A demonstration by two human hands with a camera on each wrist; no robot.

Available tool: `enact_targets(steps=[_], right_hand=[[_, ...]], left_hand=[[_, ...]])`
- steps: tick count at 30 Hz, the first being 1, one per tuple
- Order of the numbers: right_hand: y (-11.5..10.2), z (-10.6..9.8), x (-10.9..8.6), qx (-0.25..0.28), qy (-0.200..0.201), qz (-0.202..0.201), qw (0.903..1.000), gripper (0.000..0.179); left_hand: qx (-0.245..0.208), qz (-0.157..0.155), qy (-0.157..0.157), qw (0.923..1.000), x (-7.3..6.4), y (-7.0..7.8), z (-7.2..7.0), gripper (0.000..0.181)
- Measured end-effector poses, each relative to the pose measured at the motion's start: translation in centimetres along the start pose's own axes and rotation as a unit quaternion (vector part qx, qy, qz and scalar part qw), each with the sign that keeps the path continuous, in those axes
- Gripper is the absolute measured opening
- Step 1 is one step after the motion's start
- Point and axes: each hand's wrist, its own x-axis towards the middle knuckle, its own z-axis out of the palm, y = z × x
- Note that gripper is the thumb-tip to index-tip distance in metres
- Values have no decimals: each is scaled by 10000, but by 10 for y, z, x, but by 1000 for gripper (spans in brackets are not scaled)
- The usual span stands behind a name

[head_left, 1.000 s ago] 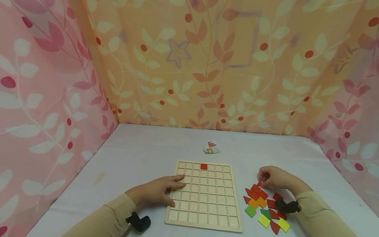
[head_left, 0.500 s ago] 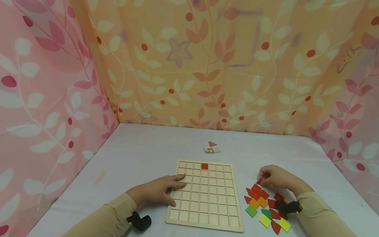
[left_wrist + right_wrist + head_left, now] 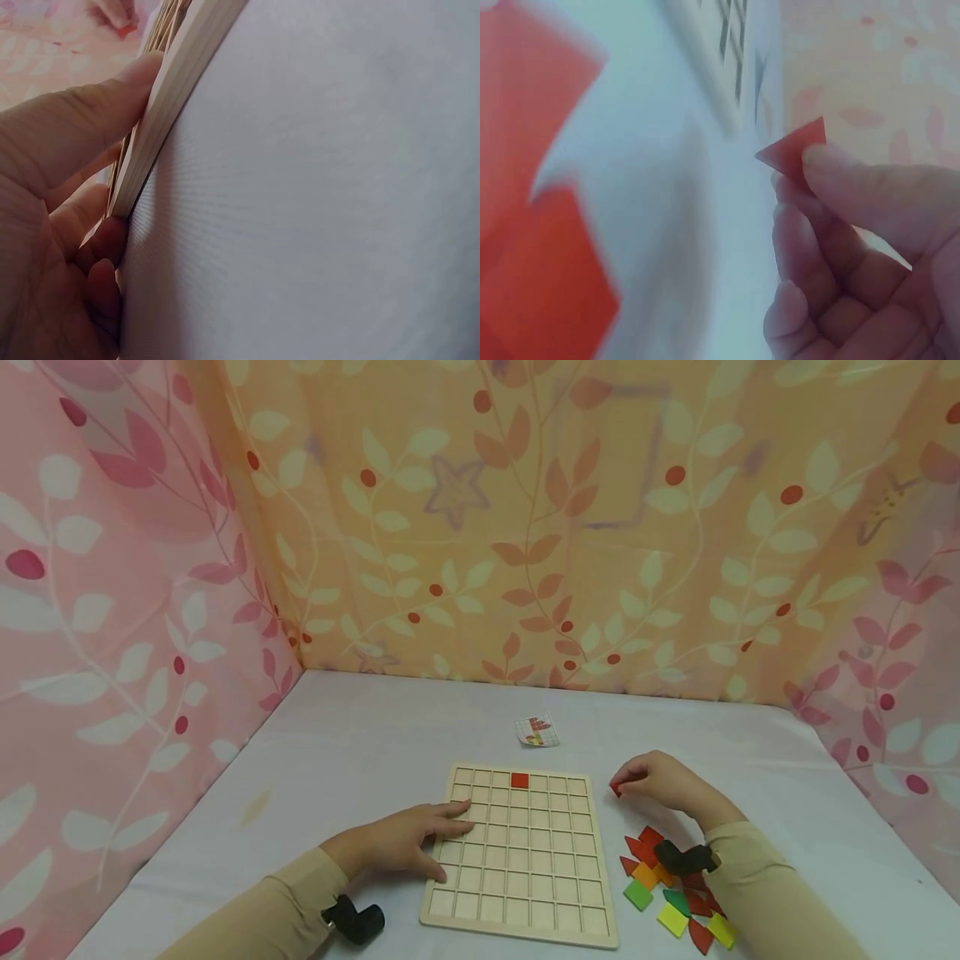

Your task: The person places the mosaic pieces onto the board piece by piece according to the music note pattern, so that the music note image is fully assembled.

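Note:
A wooden grid board [image 3: 519, 861] lies on the table with one red square tile [image 3: 520, 781] in its top row. My left hand [image 3: 405, 843] rests on the board's left side with its fingers spread. In the left wrist view the thumb [image 3: 112, 105] touches the board's edge. Between thumb and fingertips, my right hand [image 3: 667, 783] pinches a small red triangle tile [image 3: 795, 152]. That hand is in the air just right of the board's upper right corner. The pile of tiles sits nearer the body, partly hidden under the right wrist.
Loose tiles lie right of the board, among them a light green square [image 3: 638, 895], a yellow square [image 3: 672, 919] and a dark green piece [image 3: 677, 902]. A small card [image 3: 537, 731] printed with a coloured grid pattern lies behind the board. Patterned curtains [image 3: 480, 527] enclose the table.
My right hand has lifted the red triangle from the top of the pile and moved left and away from the body, toward the board. The left hand has stayed put.

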Motion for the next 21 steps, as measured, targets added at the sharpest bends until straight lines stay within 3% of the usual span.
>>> enact_targets(steps=[5,10,21], right_hand=[[-21,15,15,445,19,-135,9989,7],[-39,33,30,771,113,32,9970,3],[-62,63,49,749,493,87,9959,8]], left_hand=[[-37,-32,-4,10000,1,-1,0,76],[-67,-62,1,10000,2,-3,1,75],[-8,14,24,10000,2,-3,1,76]])
